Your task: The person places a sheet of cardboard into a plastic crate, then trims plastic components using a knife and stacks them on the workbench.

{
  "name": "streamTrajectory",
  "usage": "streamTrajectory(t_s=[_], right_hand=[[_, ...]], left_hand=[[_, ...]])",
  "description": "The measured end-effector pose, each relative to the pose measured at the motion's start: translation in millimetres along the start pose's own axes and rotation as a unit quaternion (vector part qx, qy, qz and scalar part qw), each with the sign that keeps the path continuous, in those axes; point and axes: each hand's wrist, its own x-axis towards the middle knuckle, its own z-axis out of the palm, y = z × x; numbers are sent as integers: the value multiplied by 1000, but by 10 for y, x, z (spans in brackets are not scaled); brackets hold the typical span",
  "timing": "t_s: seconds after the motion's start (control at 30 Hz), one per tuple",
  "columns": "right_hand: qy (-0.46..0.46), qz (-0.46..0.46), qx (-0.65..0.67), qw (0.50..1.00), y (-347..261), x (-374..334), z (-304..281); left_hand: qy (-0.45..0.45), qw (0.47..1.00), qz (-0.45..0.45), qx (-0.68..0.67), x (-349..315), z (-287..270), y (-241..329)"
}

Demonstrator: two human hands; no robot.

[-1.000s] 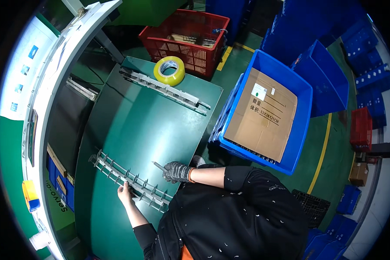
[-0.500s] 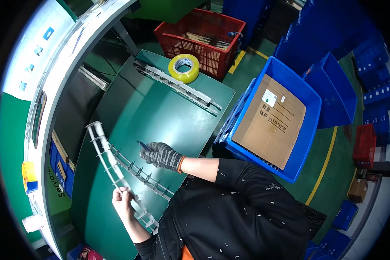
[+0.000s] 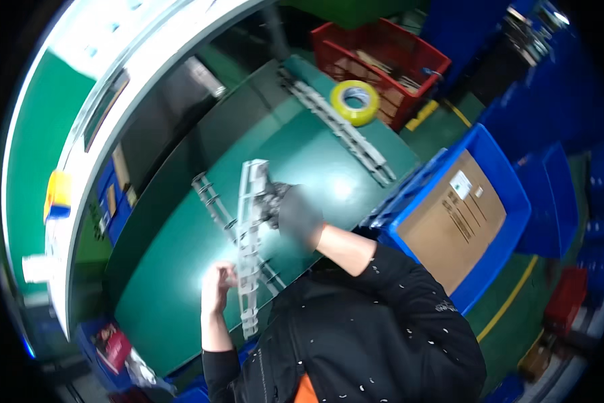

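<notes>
A long pale plastic strip with ladder-like crossbars [image 3: 248, 262] stands lengthwise over the near part of the green table. My right hand [image 3: 294, 211], in a dark grey knitted glove, is closed around its upper part; motion blurs the glove. Beside the strip's lower half is my bare left hand [image 3: 214, 290], its fingers loosely bent and apart, slightly blurred. Whether its fingertips touch the strip's edge I cannot tell. A second, darker grey strip with crossbars [image 3: 211, 197] lies slantwise on the table, passing behind the held one.
More grey slotted strips [image 3: 349, 134] lie along the table's far right edge, with a yellow tape roll [image 3: 355, 103] against them. A red crate [image 3: 382, 57] stands beyond. To the right, a blue bin [image 3: 510, 221] holds a flat cardboard box [image 3: 450, 225]. A white curved frame [image 3: 124, 111] borders the left.
The pale strip has swung more upright and moved right, to my gloved hand. My left hand has come off its earlier pinch on it. The dark slim thing in my right hand no longer shows.
</notes>
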Motion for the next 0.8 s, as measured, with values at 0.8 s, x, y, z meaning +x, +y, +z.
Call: streamTrajectory(t_s=[0.8], right_hand=[[-191, -169, -551, 795, 1327, -276, 1688]], left_hand=[[2, 972, -32, -234, -1109, -1344, -154]])
